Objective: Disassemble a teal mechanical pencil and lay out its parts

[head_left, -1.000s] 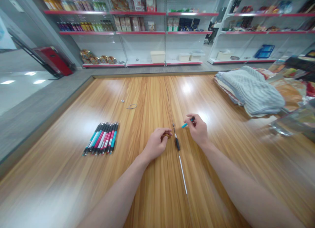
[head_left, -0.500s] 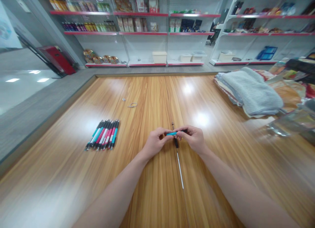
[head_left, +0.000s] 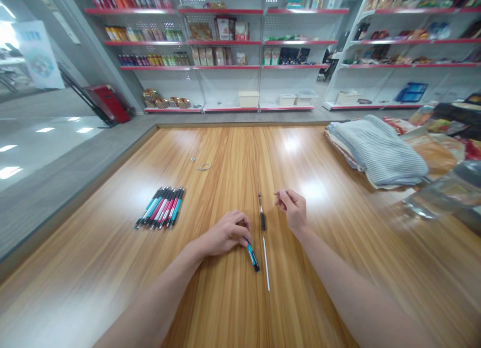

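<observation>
My left hand [head_left: 224, 233] is curled on the wooden table [head_left: 112, 268], its fingers closed on a teal and black pen barrel [head_left: 252, 255] whose free end points toward me. My right hand [head_left: 291, 209] hovers to the right with loosely bent fingers and holds nothing that I can see. Between the two hands lies a thin pen refill [head_left: 263, 237] with a black grip piece, along the table's centre seam. A row of several teal, red and black pens [head_left: 161, 214] lies to the left.
A small ring-shaped loop [head_left: 205, 167] and a tiny metal part [head_left: 193, 159] lie farther back. Folded cloths [head_left: 374, 149] and packaged goods are stacked at the right edge. Shelves of goods line the back wall, with a red cart [head_left: 107, 102] on the floor.
The pen barrel passed from my right hand to my left, which drew it down toward me. My right hand let go and pulled away to the right. The view tilted up slightly.
</observation>
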{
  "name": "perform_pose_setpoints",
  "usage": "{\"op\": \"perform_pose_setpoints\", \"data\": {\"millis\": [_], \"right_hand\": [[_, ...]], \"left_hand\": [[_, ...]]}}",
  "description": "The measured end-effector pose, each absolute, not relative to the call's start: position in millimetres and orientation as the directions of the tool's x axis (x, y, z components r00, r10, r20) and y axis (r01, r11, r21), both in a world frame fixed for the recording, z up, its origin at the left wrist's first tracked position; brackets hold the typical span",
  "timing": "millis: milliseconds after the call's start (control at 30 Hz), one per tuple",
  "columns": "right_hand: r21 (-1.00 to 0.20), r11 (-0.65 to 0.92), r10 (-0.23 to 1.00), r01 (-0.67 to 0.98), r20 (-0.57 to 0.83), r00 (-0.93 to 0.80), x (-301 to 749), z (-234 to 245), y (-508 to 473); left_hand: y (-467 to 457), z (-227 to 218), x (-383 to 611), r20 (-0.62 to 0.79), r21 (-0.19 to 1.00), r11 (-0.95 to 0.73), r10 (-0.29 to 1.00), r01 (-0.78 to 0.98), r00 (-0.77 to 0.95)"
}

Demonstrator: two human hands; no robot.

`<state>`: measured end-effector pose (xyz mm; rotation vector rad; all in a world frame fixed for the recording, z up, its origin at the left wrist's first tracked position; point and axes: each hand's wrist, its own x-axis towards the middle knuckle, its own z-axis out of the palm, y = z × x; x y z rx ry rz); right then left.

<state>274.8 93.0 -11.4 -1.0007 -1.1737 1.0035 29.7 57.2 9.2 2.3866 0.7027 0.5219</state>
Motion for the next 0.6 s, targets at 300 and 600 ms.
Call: {"op": "perform_pose_setpoints", "data": {"millis": [300, 600], "right_hand": [[-0.969, 0.235, 0.969, -0.08, 0.228, 0.091, 272.9, -10.3, 95.1], [-0.973, 0.22, 0.973, -0.071, 0.214, 0.082, 272.8, -10.5, 96.3]], "left_hand": [[55.9, 19.1, 27.8, 0.141, 0.635, -0.684, 0.56, 0.359, 0.816], [56.0, 14.2, 30.5, 0.172, 0.573, -0.732, 0.547, 0.368, 0.819]]}}
